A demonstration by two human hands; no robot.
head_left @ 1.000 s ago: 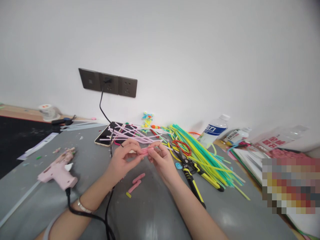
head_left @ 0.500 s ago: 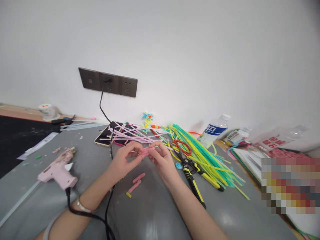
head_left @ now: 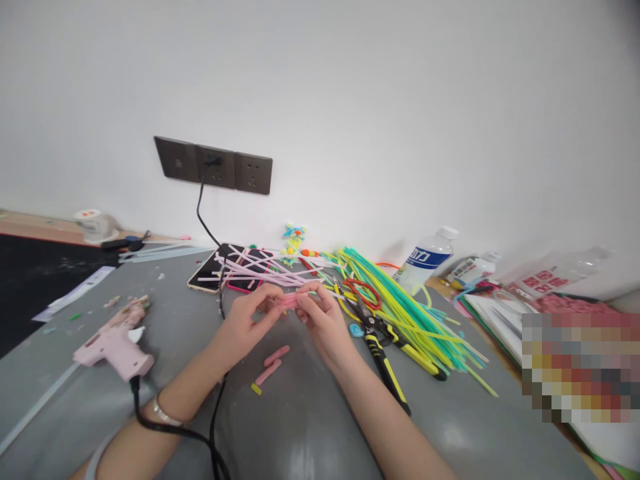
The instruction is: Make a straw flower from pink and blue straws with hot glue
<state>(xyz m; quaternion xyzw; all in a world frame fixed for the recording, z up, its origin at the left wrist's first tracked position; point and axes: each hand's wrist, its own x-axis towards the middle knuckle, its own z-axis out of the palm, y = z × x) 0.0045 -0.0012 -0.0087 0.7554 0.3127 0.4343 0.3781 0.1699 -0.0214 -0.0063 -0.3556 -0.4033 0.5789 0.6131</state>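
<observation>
Between my two hands, above the grey table, is a small pink piece of pipe cleaner (head_left: 289, 302). My left hand (head_left: 254, 317) pinches its left end between thumb and fingers. At the other end, the thumb and fingertips of my right hand (head_left: 323, 320) close on it; parts of it are hidden by the fingers. Just below the hands lie short pink pieces (head_left: 273, 365), one with a yellow end piece (head_left: 257, 389) beside it. Yellow-and-black-handled pliers (head_left: 383, 363) rest to the right of my right hand.
A pink glue gun (head_left: 117, 353) lies left, its black cord (head_left: 170, 427) crossing near my left forearm. Lilac pipe cleaners (head_left: 270, 270) cover two phones (head_left: 204, 275). Green and yellow pipe cleaners (head_left: 415, 310) lie right, by a bottle (head_left: 425, 259). Wall sockets (head_left: 215, 165) are behind.
The fingers have shifted slightly around the pink piece, and a little more of it shows between them. The whole view has moved slightly; the things on the table stay put.
</observation>
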